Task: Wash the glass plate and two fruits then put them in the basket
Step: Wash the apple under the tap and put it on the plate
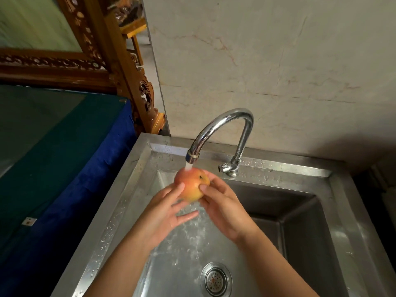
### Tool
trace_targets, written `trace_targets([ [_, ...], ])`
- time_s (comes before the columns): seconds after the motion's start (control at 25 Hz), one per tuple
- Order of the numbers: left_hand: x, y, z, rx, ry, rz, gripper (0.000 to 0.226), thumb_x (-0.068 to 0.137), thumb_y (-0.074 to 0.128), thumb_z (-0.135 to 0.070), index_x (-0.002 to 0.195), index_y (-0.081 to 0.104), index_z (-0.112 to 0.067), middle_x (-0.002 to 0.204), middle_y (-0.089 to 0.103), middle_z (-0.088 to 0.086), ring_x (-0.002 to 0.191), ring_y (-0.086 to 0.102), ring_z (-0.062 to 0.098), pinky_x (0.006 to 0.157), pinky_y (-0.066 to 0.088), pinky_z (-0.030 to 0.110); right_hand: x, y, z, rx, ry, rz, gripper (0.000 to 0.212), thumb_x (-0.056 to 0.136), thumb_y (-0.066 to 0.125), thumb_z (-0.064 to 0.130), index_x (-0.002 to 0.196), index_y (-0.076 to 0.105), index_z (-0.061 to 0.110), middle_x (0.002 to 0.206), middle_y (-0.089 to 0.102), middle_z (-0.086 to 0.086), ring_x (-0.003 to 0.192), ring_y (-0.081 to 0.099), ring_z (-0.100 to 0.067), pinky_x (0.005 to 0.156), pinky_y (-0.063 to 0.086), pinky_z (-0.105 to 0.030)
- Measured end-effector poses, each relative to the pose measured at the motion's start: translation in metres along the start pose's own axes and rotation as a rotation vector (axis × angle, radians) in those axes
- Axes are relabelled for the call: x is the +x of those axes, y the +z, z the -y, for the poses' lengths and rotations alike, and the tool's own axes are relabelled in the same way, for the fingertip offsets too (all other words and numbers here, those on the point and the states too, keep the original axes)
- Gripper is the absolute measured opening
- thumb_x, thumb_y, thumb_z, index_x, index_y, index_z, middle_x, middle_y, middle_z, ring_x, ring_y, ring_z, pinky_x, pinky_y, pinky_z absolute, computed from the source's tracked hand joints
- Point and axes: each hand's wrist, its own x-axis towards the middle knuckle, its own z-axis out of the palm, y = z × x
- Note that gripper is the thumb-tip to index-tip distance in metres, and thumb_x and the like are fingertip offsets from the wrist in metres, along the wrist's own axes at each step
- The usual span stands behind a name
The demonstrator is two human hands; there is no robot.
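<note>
- Right now, on my feed, a red-and-yellow fruit is held up over the left part of the steel sink, directly under the spout of the curved chrome tap.
- Water runs from the spout in a thin stream and lands on top of the fruit; splashes show on the basin floor beneath the hands.
- Right hand: I see the thumb pressed on the near face of the fruit and the fingers curled round its far side, so this hand grips it.
- Left hand: its fingers are fairly straight and spread. The thumb touches the fruit's left side, while the other fingers reach out below it, wet and wrapped round nothing.
- A dark spot marks the fruit's upper side, turned toward my camera.
- The round drain strainer sits in the basin floor, nearer the camera than the hands and well apart from the fruit.
- The tap's small handle is at the tap's base on the back rim, just right of the fruit.
- Droplets dot the sink's left and back rim.
- Left of the sink is a surface covered with a blue cloth. Behind it stands a carved wooden frame, and a pale veined wall rises behind the tap.
</note>
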Motion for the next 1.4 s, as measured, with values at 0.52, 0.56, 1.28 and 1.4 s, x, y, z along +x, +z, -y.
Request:
trace_targets([
  [0.52,0.007,0.0,0.008,0.098,0.171,-0.173,0.049,0.074,0.069,-0.002,0.115,0.059,-0.026,0.129,0.057,0.008,0.107,0.065,0.019,0.082,0.058,0.038,0.073,-0.061,0.03,-0.32,0.171,-0.791,0.026,0.079,0.07,0.03,0.072,0.06,0.007,0.071,0.063,-0.008,0.072,0.065,-0.021,0.078,0.058,-0.035],
  [0.56,0.007,0.0,0.009,0.066,0.154,-0.149,0.051,0.072,0.07,-0.005,0.117,0.059,-0.024,0.13,0.056,0.009,0.109,0.064,0.02,0.08,0.058,0.036,0.081,-0.062,0.03,-0.37,0.179,-0.816,0.024,0.078,0.071,0.027,0.068,0.061,0.007,0.065,0.064,-0.007,0.065,0.064,-0.02,0.072,0.059,-0.034],
  [1.28,-0.03,0.016,-0.004,0.461,0.093,-0.172,0.061,0.062,0.079,-0.001,0.107,0.058,-0.037,0.122,0.058,0.003,0.103,0.065,0.02,0.068,0.058,0.029,-0.016,-0.018,0.03,-0.899,0.03,-0.242,0.037,0.083,0.065,0.028,0.117,0.063,0.013,0.118,0.066,-0.006,0.099,0.062,-0.011,0.079,0.05,-0.018],
  [1.4,-0.056,0.038,-0.012,0.613,0.06,-0.103,0.065,0.055,0.08,-0.009,0.104,0.056,-0.043,0.121,0.058,0.003,0.102,0.065,0.018,0.073,0.06,0.033,-0.053,0.007,0.056,-0.771,0.067,-0.05,0.046,0.083,0.067,0.026,0.126,0.055,0.017,0.124,0.06,-0.003,0.105,0.061,-0.009,0.084,0.054,-0.02],
])
